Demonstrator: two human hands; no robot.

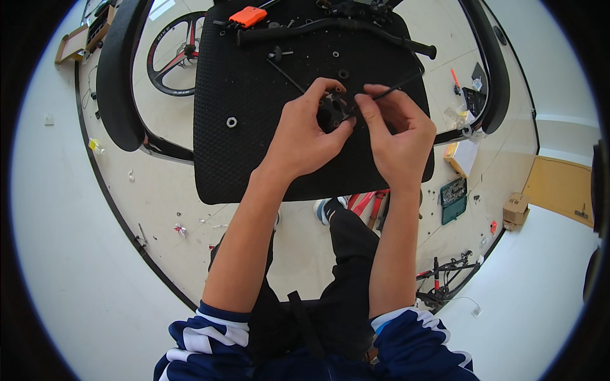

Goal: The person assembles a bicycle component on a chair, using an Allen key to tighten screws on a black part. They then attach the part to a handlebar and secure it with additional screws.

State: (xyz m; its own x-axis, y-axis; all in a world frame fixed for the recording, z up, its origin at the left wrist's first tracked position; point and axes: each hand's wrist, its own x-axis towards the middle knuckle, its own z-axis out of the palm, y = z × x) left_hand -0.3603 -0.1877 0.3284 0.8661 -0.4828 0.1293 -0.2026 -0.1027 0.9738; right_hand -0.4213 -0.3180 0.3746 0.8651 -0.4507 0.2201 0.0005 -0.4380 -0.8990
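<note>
My left hand (304, 130) is closed round a small black metal part (330, 113) with brownish round ends or holes, perhaps a bicycle handlebar stem. Close by on its right, the fingers of my right hand (399, 130) pinch a thin dark rod (400, 83), which looks like a hex key and sticks out up and to the right. Both hands are above the black chair seat (248, 165). Past the left hand's knuckles lies another thin dark rod (284, 75). Near it are a small black part with a bolt (277, 54) and a dark ring (344, 74).
A black handlebar (337, 24) lies across the seat's far side, near an orange object (248, 16). One silver nut (232, 122) rests at left. Armrests (121, 76) flank the seat. Around it on the floor are a spoked wheel (155, 57), a green case (453, 200) and a bicycle frame (438, 282).
</note>
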